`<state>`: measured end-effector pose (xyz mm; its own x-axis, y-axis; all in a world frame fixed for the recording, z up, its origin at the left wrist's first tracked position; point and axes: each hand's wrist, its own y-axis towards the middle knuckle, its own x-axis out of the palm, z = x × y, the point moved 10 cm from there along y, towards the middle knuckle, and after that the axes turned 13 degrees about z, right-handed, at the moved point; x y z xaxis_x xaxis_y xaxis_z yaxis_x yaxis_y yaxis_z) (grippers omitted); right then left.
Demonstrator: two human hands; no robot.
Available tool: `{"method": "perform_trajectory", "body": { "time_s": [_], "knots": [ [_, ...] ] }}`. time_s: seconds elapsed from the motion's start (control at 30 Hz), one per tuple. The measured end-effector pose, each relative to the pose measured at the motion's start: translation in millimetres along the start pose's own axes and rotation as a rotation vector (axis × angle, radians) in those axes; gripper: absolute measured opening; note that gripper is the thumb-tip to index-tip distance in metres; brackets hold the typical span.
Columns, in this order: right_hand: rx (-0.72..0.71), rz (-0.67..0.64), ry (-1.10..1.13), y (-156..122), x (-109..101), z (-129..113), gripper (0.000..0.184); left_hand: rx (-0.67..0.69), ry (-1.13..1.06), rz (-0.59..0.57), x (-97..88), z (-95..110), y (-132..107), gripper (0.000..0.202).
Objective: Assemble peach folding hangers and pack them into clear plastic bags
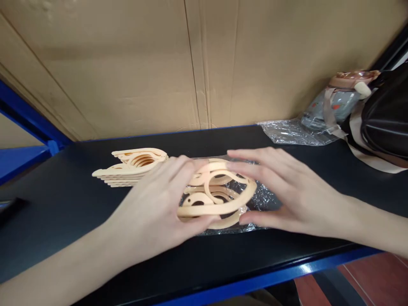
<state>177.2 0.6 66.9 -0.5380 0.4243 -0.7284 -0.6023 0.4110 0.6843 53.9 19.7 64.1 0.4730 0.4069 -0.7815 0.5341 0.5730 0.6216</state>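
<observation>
A beige, curved plastic hanger (234, 206) with a round loop in its middle is held by my left hand (165, 199). The thumb lies along its near edge and the fingers along its far edge. More beige hangers (219, 191) lie beneath it on a clear plastic bag (266, 197). My right hand (283, 191) is at the right end, fingers and thumb spread apart around it. Its fingertips reach the far edge; whether they press on it I cannot tell. Left of my left hand sits a neat stack of the same beige hangers (127, 170), partly hidden by that hand.
Everything rests on a black shelf (204, 263) with a blue front rail (255, 284). Cardboard (143, 68) stands behind. At the back right are another clear bag (280, 131), a strapped water bottle (341, 102) and a black bag (389, 114). A dark object (11, 210) lies far left.
</observation>
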Motion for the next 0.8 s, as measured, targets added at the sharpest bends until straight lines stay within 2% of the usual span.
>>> {"method": "perform_trajectory", "body": {
  "time_s": [0.17, 0.27, 0.37, 0.43, 0.53, 0.67, 0.73, 0.8],
  "knots": [
    [-0.050, -0.065, 0.055, -7, 19, -19, 0.064, 0.124, 0.002, 0.036, 12.6, 21, -10, 0.053],
    [-0.048, -0.047, 0.066, -7, 21, -21, 0.064, 0.134, -0.008, 0.054, 15.1, 23, -12, 0.049],
    [-0.050, -0.031, 0.019, -5, 14, -16, 0.066, 0.103, -0.054, -0.019, 22.0, 17, -14, 0.059],
    [-0.016, -0.029, -0.053, -2, 3, 0, 0.071, 0.067, -0.076, -0.087, 26.0, 7, -16, 0.079],
    [0.139, -0.046, -0.165, -2, -24, 44, 0.080, 0.021, -0.105, -0.149, 25.5, -9, -19, 0.100],
    [0.334, -0.141, -0.256, -16, -53, 105, 0.078, 0.040, -0.190, -0.260, 28.4, -14, -24, 0.089],
    [0.418, -0.262, -0.261, -31, -55, 127, 0.072, 0.067, -0.228, -0.323, 33.2, -11, -28, 0.081],
    [0.477, -0.398, -0.219, -48, -49, 137, 0.066, 0.085, -0.248, -0.377, 39.3, -9, -30, 0.078]
  ]
}}
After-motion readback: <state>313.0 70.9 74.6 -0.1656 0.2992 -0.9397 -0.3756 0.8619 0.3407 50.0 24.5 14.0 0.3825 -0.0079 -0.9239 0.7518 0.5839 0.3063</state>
